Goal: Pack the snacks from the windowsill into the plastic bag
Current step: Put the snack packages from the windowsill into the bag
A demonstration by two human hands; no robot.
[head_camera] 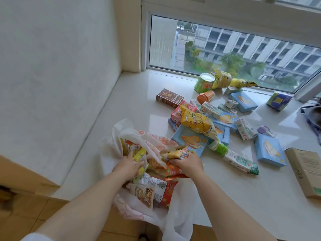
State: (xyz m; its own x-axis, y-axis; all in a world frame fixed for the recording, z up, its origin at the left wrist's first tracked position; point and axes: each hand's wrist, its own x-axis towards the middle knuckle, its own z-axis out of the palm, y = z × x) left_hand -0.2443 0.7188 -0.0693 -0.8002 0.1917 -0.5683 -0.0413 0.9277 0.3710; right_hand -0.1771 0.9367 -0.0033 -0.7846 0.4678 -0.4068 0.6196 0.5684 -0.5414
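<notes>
Pale windowsill (139, 101) under a big window. Plastic bag (121, 134) hangs over its near edge. Left hand (127, 166) fingers spread inside the mouth; right hand (188, 163) fingers closed on a snack packet (175, 153). Push it deep. Beyond fingertips: yellow chip bag (196, 121), blue boxes (270, 149), cups.

White plastic bag (119, 136) with orange print, open at windowsill (132, 101) front edge, part-filled with snack packets (152, 186), loose snacks on sill: blue boxes (270, 150), yellow chip bag (198, 122), brown box (169, 97), green tub (204, 82) on its side
</notes>
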